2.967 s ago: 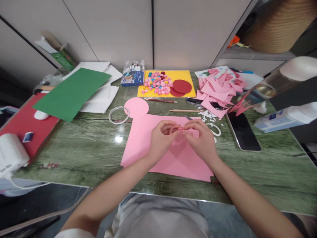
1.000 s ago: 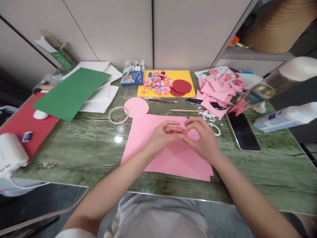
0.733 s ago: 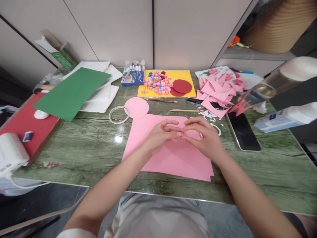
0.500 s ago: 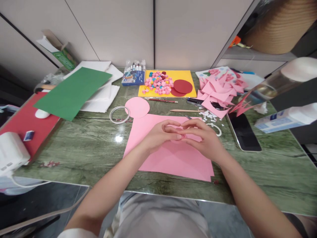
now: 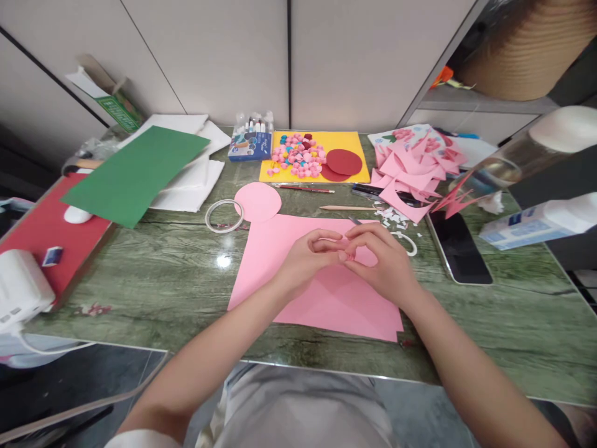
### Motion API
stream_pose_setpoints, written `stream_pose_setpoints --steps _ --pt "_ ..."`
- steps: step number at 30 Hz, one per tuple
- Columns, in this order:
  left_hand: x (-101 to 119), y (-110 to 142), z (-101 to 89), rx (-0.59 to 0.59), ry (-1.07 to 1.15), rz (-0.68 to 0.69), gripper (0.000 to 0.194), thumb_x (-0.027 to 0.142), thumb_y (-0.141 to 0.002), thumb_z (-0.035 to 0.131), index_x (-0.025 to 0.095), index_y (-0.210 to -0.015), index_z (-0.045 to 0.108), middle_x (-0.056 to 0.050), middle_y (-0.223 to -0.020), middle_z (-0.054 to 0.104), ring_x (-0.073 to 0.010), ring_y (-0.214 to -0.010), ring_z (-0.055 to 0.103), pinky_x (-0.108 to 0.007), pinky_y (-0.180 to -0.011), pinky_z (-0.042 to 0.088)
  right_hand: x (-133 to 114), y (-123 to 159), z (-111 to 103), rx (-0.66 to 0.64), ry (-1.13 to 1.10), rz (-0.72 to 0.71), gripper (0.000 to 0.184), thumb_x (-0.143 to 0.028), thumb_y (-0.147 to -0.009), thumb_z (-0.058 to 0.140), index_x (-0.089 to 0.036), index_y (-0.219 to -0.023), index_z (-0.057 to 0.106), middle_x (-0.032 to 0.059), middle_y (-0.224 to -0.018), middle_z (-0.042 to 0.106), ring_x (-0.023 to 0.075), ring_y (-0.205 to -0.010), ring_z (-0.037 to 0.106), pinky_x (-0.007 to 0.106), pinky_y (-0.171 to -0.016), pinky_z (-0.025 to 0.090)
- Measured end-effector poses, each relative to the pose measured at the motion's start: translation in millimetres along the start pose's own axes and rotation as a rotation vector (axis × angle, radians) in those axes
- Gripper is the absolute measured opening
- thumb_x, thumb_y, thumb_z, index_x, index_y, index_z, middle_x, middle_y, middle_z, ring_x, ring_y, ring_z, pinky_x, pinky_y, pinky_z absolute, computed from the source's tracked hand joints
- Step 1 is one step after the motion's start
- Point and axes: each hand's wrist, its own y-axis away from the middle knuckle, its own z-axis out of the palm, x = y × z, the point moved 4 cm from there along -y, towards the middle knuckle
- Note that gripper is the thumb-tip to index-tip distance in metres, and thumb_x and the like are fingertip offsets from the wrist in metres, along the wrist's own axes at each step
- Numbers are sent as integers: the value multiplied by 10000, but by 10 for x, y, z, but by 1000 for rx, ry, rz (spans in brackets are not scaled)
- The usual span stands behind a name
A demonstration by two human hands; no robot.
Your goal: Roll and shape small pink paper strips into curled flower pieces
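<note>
Head view: pinching small pink paper (image 5: 349,254) between left hand (image 5: 305,256) and right hand (image 5: 387,258), close together, at 4 o'clock from centre.
Could slip from slackened pinch onto pink sheet (image 5: 340,302) below, or crease from hard squeezing.

Top (image 5: 305,404) is lt grey w/ white L sleeve (image 5: 142,439), prob. short.

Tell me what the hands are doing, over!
Left hand and right hand pinch small pink piece. Pink sheet beneath. White loop beside right hand.
</note>
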Motion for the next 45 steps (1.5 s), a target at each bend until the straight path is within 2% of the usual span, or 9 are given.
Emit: stream_pose_setpoints --steps 3,7,15,19,22,26,32,38,45 --pt "21 -11 -22 0 -9 -5 346 170 -579 763 151 -878 591 -27 -794 681 -133 -752 634 -280 -741 441 10 3 -5 -28 -24 12 61 -284 -768 616 -243 -790 577 36 -940 578 197 -931 554 386 -816 454" --pt "67 -23 -71 -7 -45 -40 394 165 -587 760 154 -931 568 -31 -745 682 -129 -686 633 -279 -705 454 33 7 -37 -31 -67 -2 164 -303 -765 626 -284 -928 631 36 -961 580 192 -917 567 377 -811 469" --pt "192 3 -59 -164 -216 -50 358 144 -615 729 162 -943 589 -42 -783 676 -129 -725 633 -279 -728 470 29 -6 -22 -115 -172 -75 234 -257 -778 622 -344 -995 643 25 -992 597 170 -943 565 366 -795 494" --pt "208 9 -62 -110 -336 15 362 164 -628 724 172 -965 594 -45 -798 669 -140 -757 627 -281 -741 460 12 -5 -7 -111 -132 -82 178 -245 -781 617 -322 -940 645 23 -983 602 172 -938 567 381 -811 482" --pt "151 6 -46 -72 -248 41 358 186 -643 721 172 -973 584 -59 -837 672 -159 -814 627 -319 -794 454 8 0 -17 -44 -67 -81 139 -238 -774 623 -280 -907 629 33 -963 595 172 -905 565 369 -798 474" --pt "27 3 -1 -76 -69 -14 376 171 -632 732 166 -975 578 -59 -864 674 -159 -844 625 -330 -813 449 21 15 -11 -16 -6 -53 64 -238 -756 635 -233 -789 581 39 -932 579 184 -898 557 369 -794 461" --pt "-27 -13 -10 -61 -30 -14 372 168 -597 760 150 -931 598 -47 -854 676 -148 -820 633 -295 -787 450 17 26 -1 -29 28 -48 92 -217 -755 628 -218 -741 537 40 -930 569 186 -908 553 365 -802 446" --pt "30 -35 -80 -42 -63 -31 363 159 -608 748 154 -933 584 -38 -796 684 -136 -747 640 -299 -758 460 24 -9 -29 -99 -47 -10 104 -240 -776 615 -248 -879 602 43 -985 567 179 -941 554 360 -841 460" --pt "142 -19 -78 -202 -279 -100 419 116 -623 725 172 -1009 569 -51 -793 691 -143 -750 647 -281 -732 466 30 20 20 -265 -130 -47 219 -240 -811 571 -309 -1014 616 45 -1036 543 177 -998 535 355 -814 490"
